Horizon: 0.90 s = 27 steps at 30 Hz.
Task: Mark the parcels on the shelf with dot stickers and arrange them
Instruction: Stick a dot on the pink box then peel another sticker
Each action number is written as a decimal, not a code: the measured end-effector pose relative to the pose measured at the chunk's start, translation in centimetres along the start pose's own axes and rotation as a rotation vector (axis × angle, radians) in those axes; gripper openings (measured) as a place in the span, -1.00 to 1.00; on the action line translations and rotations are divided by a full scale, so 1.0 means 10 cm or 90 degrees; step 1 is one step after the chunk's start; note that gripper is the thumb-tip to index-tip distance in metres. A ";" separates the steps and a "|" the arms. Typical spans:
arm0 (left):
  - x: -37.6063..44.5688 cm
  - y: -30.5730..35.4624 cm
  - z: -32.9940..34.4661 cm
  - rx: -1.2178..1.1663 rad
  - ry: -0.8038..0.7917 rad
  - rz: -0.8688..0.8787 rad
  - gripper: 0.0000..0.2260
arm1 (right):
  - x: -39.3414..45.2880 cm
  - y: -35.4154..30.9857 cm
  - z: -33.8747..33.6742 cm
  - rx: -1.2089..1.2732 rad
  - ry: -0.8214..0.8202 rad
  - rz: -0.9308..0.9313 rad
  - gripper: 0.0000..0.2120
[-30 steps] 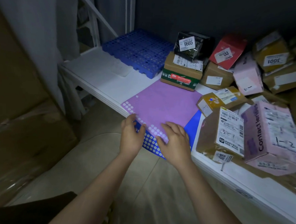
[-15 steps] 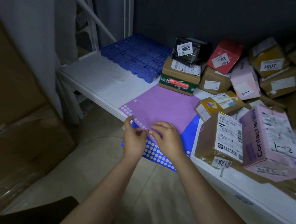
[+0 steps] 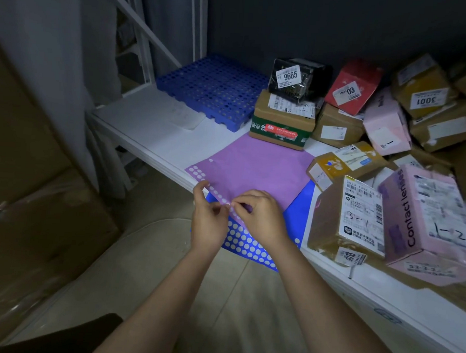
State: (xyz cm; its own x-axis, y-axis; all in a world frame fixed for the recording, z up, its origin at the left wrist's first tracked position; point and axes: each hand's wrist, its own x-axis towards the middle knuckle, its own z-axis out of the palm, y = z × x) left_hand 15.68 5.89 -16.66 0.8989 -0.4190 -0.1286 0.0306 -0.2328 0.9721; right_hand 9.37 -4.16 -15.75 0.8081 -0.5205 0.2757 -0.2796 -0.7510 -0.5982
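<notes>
A purple sticker sheet (image 3: 254, 166) lies on the white shelf (image 3: 147, 134), over a blue sticker sheet (image 3: 252, 245) whose dotted corner hangs past the shelf's front edge. My left hand (image 3: 208, 218) pinches the purple sheet's near edge. My right hand (image 3: 259, 215) pinches at a dot on that same edge, fingertips meeting the left hand's. Parcels pile to the right: a brown box with a white label (image 3: 348, 220), a pink "Contact lenses" box (image 3: 423, 224), a small yellow box (image 3: 343, 163).
A blue perforated pallet (image 3: 212, 89) sits at the back left of the shelf. Behind the sheets stand a green-banded carton (image 3: 280, 125) with a black parcel marked 9665 (image 3: 296, 79) on top, and a red parcel (image 3: 352, 85). Wrapped cartons (image 3: 35, 220) stand at left on the floor.
Both hands went from lying flat on the purple sheet's near edge to pinching it, fingertips brought together at a dot.
</notes>
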 end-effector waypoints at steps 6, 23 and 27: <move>-0.04 0.08 -0.04 0.041 -0.015 0.025 -0.47 | 0.04 -0.03 -0.03 0.014 -0.003 0.034 -0.90; -0.67 0.78 0.46 0.172 -0.239 0.304 -0.85 | -1.15 0.10 -1.41 -0.067 0.434 0.056 -0.87; -0.86 0.90 0.71 0.166 -0.339 0.330 -0.66 | -1.29 0.27 -1.58 -0.079 0.420 0.127 -0.92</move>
State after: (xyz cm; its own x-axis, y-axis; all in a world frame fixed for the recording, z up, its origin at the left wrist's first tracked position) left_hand 5.13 1.13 -8.19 0.4376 -0.8795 0.1868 -0.4977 -0.0639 0.8650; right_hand -10.02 -5.92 -9.09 0.2629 -0.7619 0.5919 -0.4793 -0.6356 -0.6052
